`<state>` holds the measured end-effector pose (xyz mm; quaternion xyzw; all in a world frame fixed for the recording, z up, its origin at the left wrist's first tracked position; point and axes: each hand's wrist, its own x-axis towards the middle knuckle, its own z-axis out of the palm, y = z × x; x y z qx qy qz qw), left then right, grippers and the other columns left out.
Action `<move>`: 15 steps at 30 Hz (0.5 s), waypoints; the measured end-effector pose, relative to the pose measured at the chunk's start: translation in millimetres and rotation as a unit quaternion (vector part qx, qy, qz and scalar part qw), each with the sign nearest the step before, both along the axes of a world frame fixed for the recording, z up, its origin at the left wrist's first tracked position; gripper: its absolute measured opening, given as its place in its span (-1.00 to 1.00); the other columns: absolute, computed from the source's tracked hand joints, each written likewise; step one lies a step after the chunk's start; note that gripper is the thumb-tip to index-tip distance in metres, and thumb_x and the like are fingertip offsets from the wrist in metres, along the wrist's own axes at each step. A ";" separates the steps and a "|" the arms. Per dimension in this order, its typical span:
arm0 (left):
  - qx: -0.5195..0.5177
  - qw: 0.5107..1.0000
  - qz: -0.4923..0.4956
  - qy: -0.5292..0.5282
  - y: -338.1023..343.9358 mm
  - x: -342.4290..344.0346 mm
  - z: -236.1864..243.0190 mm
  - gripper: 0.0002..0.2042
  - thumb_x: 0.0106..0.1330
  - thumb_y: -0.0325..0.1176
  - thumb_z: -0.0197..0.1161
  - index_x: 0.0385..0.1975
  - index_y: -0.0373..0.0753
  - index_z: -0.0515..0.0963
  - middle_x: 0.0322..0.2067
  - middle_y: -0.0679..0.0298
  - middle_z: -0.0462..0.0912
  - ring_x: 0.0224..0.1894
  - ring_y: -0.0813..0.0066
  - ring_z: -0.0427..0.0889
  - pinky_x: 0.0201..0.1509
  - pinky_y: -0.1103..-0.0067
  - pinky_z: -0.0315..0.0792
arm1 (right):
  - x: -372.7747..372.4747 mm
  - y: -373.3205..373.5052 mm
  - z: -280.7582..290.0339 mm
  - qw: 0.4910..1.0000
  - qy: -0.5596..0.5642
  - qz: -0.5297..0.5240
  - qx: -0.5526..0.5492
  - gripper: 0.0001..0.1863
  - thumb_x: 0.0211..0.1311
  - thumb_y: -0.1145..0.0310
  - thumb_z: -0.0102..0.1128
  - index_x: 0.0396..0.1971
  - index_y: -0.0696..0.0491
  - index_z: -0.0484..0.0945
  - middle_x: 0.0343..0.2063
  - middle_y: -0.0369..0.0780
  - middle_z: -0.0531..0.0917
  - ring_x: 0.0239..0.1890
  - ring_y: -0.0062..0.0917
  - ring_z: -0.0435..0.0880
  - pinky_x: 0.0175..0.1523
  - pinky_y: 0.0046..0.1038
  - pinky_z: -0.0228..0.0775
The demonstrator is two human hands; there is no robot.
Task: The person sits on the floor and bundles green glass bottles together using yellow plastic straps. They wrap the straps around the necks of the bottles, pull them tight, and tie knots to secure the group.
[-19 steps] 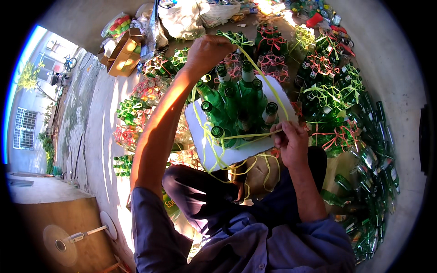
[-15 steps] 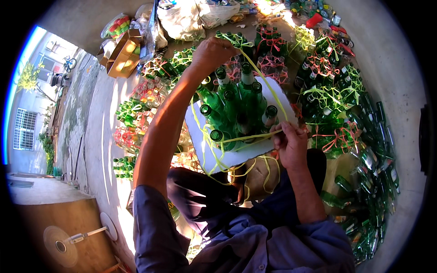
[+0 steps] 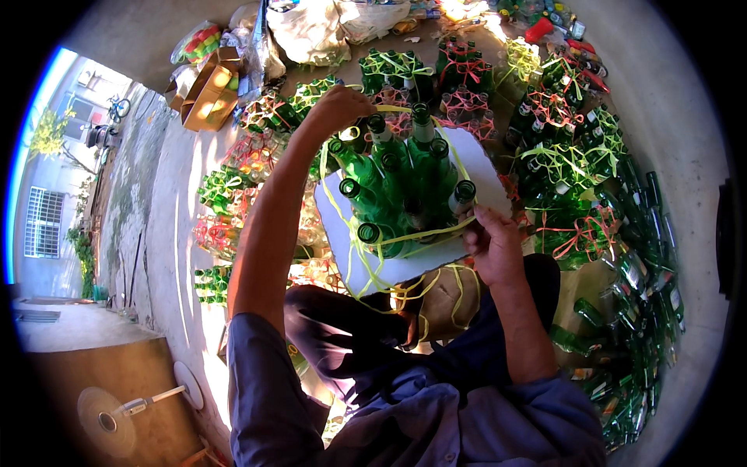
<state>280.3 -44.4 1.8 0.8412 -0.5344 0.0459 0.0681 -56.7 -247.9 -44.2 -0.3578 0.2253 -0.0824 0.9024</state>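
Observation:
A cluster of green glass bottles (image 3: 401, 183) stands upright on a white board (image 3: 478, 167) in front of me. Yellow plastic strap (image 3: 465, 166) runs around the bottle necks on the far and right sides and across the near side, with loose loops (image 3: 372, 276) hanging over the board's near left edge. My left hand (image 3: 342, 109) is closed on the strap at the far left of the cluster, its fingertips partly hidden. Beside the right-hand bottle, my right hand (image 3: 496, 245) pinches the strap between thumb and fingers.
Bundles of bottles tied with green and red strap (image 3: 556, 167) surround the board. Loose green bottles (image 3: 630, 311) are piled along the right wall. White sacks (image 3: 311, 31) and a cardboard box (image 3: 210, 93) lie at the back. A fan (image 3: 105, 420) stands at lower left.
My left hand has moved left and nearer, bringing the strap from a stretched diagonal to a curve round the far bottles. My right hand has hardly moved.

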 end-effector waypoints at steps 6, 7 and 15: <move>-0.232 0.779 0.309 0.494 43.5 -63.0 14.4 -0.83 0.35 -0.34 0.28 -0.38 -0.32 0.66 -0.74 0.50 0.35 -0.76 0.75 0.17 -0.69 0.66 0.02 | -5.0 -5.0 -5.3 0.999 -0.026 0.032 0.019 -0.85 0.32 0.34 0.27 -0.31 0.12 0.65 -0.40 -0.18 0.71 -0.54 -0.63 0.55 -0.51 -0.61 0.31; -0.256 0.762 0.308 0.508 52.7 -72.6 10.7 -0.83 0.36 -0.33 0.28 -0.39 -0.32 0.65 -0.74 0.52 0.34 -0.77 0.75 0.15 -0.69 0.66 0.02 | -5.7 -5.2 -6.2 0.998 -0.030 0.040 0.024 -0.85 0.33 0.34 0.26 -0.31 0.13 0.65 -0.40 -0.17 0.71 -0.53 -0.62 0.56 -0.50 -0.61 0.31; -0.345 0.699 0.326 0.535 113.0 -179.1 -1.8 -0.79 0.39 -0.29 0.20 -0.33 -0.35 0.61 -0.69 0.44 0.36 -0.71 0.73 0.24 -0.65 0.68 0.10 | -15.9 11.0 -16.9 0.982 -0.025 0.179 -0.052 -0.80 0.35 0.33 0.22 -0.28 0.16 0.68 -0.37 -0.19 0.73 -0.49 -0.68 0.56 -0.44 -0.65 0.34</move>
